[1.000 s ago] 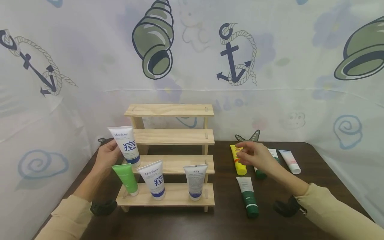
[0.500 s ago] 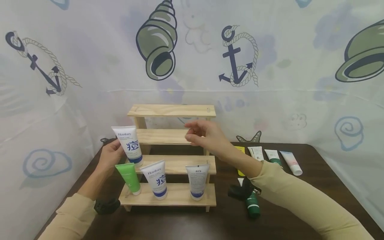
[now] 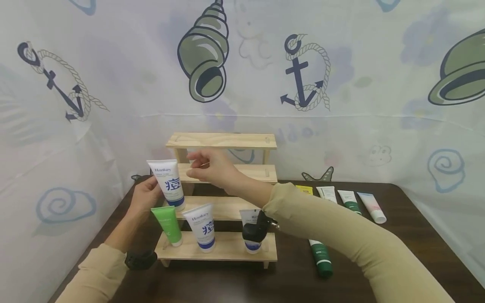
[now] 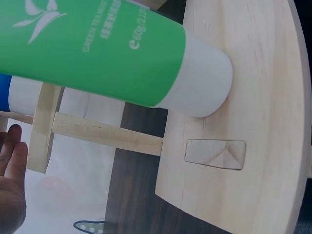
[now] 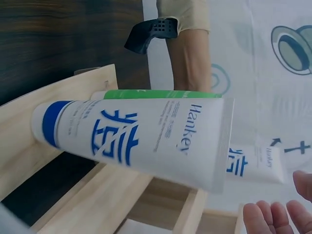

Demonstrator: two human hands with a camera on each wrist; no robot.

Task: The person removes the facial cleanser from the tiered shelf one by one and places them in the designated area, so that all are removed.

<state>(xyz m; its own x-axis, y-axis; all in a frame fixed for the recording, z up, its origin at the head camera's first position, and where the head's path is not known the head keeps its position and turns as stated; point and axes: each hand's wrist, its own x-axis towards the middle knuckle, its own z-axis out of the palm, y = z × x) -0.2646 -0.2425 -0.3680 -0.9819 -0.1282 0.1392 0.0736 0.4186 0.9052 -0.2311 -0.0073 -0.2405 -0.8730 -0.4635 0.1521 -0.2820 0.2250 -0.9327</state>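
My left hand (image 3: 146, 194) pinches the left edge of a white Hankey tube (image 3: 166, 182), which stands cap-down on the second shelf of a wooden stepped rack (image 3: 221, 139). In the left wrist view, fingers of the left hand (image 4: 12, 170) show at the left edge; their grip is out of frame. My right hand (image 3: 212, 167) hovers before the third shelf, fingers loosely bent, holding nothing. On the lowest shelf stand a green tube (image 3: 167, 225), another white Hankey tube (image 3: 201, 227) and a grey-white tube (image 3: 250, 216), partly covered by the right wrist's black camera.
Right of the rack, tubes lie on the dark table (image 3: 288, 277): a yellow one (image 3: 304, 190), a pink-white one (image 3: 372, 207) and several white or green ones, such as a green-capped tube (image 3: 322, 259). A patterned white cloth (image 3: 242, 84) hangs behind.
My right hand has travelled left from above the yellow tube to the rack's third shelf. The left hand stays at the white Hankey tube. The view has shifted slightly.
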